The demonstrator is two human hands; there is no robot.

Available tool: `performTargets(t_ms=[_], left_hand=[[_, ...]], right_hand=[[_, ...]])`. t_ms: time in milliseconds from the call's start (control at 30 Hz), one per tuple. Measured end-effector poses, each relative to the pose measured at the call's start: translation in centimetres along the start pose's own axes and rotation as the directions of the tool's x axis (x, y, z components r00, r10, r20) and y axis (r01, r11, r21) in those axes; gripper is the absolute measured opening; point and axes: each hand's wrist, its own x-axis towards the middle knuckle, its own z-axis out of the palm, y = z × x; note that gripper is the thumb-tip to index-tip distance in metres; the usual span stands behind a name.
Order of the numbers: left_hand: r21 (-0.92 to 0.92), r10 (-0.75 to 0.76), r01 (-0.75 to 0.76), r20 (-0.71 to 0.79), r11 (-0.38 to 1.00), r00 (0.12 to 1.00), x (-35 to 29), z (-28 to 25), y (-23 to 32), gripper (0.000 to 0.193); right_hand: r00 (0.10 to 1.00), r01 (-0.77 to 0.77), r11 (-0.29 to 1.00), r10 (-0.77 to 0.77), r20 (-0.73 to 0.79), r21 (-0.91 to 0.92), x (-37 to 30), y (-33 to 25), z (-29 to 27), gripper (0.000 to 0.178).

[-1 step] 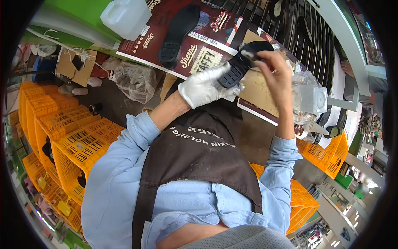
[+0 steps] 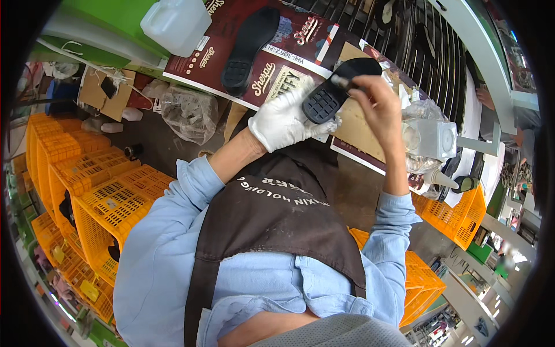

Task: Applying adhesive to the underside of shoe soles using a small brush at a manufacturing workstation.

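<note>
In a white glove, my left hand (image 2: 289,115) supports the heel end of a black shoe sole (image 2: 324,103), its gridded recesses facing up. The thumb is lifted off to one side of it, slightly blurred. Bare, my right hand (image 2: 378,101) is over the middle of that sole, with its fingers pinched together. A small whitish thing shows at its fingertips, too blurred to name. To the left, a second black shoe sole (image 2: 248,52) lies on the dark red printed cardboard (image 2: 202,75).
A translucent plastic jug (image 2: 176,26) stands at the far left, and a clear plastic container (image 2: 436,139) is at the right. Beyond the bench is a rack of dark rollers (image 2: 399,49). Orange crates (image 2: 124,196) stand at my left, and an orange crate (image 2: 457,217) at my right.
My left thumb has lifted off the sole and swung away from it. My right hand has shifted slightly left and down along the sole.
</note>
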Motion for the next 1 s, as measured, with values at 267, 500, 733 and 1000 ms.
performTargets(t_ms=[267, 500, 733, 1000], left_hand=[[-0.243, 0.001, 0.051, 0.210, 0.969, 0.978, 0.6, -0.3, -0.3, 0.066], [-0.171, -0.057, 0.077, 0.116, 0.982, 0.992, 1.6, 0.1, -0.9, 0.080], [-0.225, -0.087, 0.152, 0.277, 0.962, 0.957, 2.3, -0.4, -1.3, 0.081], [-0.164, -0.099, 0.120, 0.131, 0.979, 0.986, 2.6, -0.3, -1.8, 0.084]], right_hand=[[0.991, 0.025, 0.991, -0.042, 0.129, 0.128, -4.6, -3.4, -1.0, 0.026], [0.978, 0.209, 0.972, -0.207, 0.024, -0.111, -4.4, -4.1, 0.0, 0.029], [0.980, 0.158, 0.976, -0.174, -0.100, -0.148, -5.2, -4.5, -0.4, 0.030], [0.970, 0.210, 0.969, -0.223, -0.093, -0.127, -5.7, -4.6, 0.1, 0.028]])
